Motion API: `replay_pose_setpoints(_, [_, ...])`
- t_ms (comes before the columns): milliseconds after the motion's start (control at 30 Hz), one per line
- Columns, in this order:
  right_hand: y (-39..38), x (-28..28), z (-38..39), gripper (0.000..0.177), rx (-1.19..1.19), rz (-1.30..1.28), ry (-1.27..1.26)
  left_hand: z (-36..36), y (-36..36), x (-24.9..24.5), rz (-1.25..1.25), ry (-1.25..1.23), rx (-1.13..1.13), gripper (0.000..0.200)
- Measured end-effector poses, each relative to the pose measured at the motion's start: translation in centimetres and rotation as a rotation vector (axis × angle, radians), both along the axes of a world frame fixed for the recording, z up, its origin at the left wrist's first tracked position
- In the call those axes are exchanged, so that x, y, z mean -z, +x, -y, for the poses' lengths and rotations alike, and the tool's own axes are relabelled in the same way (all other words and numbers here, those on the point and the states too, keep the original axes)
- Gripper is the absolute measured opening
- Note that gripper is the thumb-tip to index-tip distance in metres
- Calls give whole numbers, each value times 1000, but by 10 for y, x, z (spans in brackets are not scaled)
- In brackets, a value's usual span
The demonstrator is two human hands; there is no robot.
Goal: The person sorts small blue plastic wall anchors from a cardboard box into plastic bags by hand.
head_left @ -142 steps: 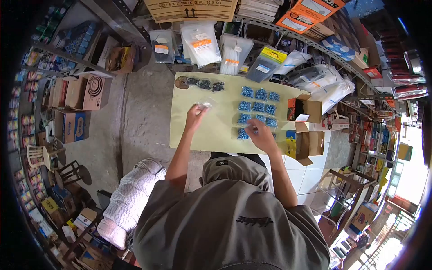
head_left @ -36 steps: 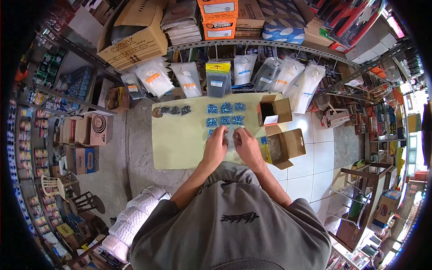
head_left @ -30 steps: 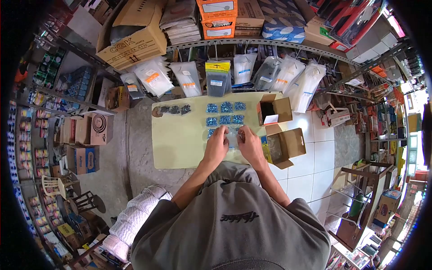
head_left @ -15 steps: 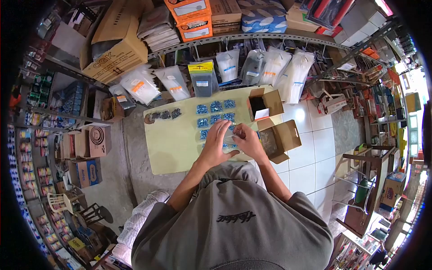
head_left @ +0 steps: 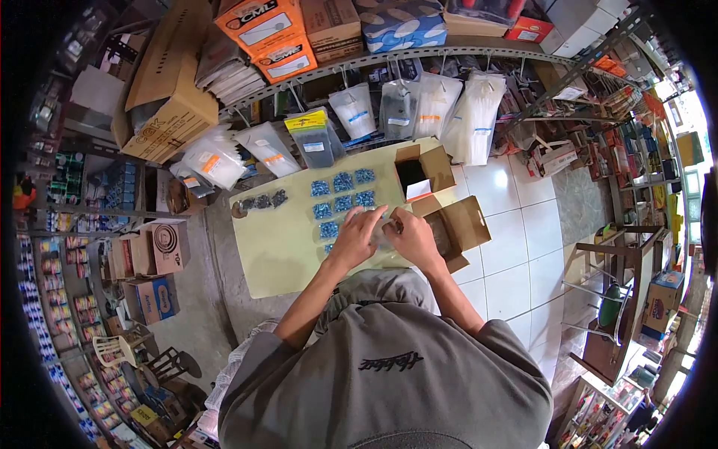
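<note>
My left hand point(head_left: 357, 238) and my right hand point(head_left: 410, 236) are close together over the near right part of the pale yellow table point(head_left: 277, 258). Between them is a piece of clear plastic point(head_left: 381, 241) that looks like a small bag; its contents are hard to make out. My right fingers are curled in a pinch at its edge. The left fingers bend around its other side, with their tips partly hidden. Just beyond lie rows of small clear packets of blue pieces point(head_left: 342, 182), some covered by my hands. Several packets of dark pieces point(head_left: 262, 201) lie at the far left.
Two open cardboard boxes stand at the table's right: one with dark contents point(head_left: 441, 168), one nearer point(head_left: 471, 224). Hanging bags of white cable ties point(head_left: 479, 120) line the rack beyond the table. White floor tiles point(head_left: 516, 254) lie to the right, a wooden table point(head_left: 624, 307) farther right.
My view has turned slightly, so the table and rack appear shifted left. Both hands stay together at the clear plastic, the right one still pinching.
</note>
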State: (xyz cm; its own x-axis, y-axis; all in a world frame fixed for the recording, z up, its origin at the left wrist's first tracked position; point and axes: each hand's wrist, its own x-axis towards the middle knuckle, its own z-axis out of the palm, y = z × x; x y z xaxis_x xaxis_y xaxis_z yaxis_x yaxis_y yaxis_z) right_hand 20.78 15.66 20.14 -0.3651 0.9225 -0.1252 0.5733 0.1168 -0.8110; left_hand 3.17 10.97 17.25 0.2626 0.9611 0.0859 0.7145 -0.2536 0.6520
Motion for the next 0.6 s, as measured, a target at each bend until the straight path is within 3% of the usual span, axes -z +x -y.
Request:
replay_pose_setpoints(100, [9,-1,-9,31,-48,-86,-95,-9,9,6,9,89,-2,90])
replay_pose_setpoints(133, [14,-2,-13,31,-45,-87,-98,-11,10,11,141,-13,-79,86])
replay_pose_setpoints(200, [28,-1,-26,35,57,-285,-242,-19,15,22,271,-116,-153,81])
replay_pose_setpoints(267, [41,24,-42,36,261,-376,-190,-29,20,44,479,-215,-424,71])
replay_pose_setpoints(367, [67,44,-78,41,346,-273,-92,-52,19,98,659,-281,-542,64])
replay_pose_setpoints(433, [78,61,-99,47,407,-23,205,-71,23,110,783,-356,-603,63])
replay_pose_setpoints(500, [85,77,-121,50,407,13,143,-92,30,113,874,-457,-675,56])
replay_pose_setpoints(600, [93,116,-152,52,374,108,77,-120,34,142,868,-418,-724,57])
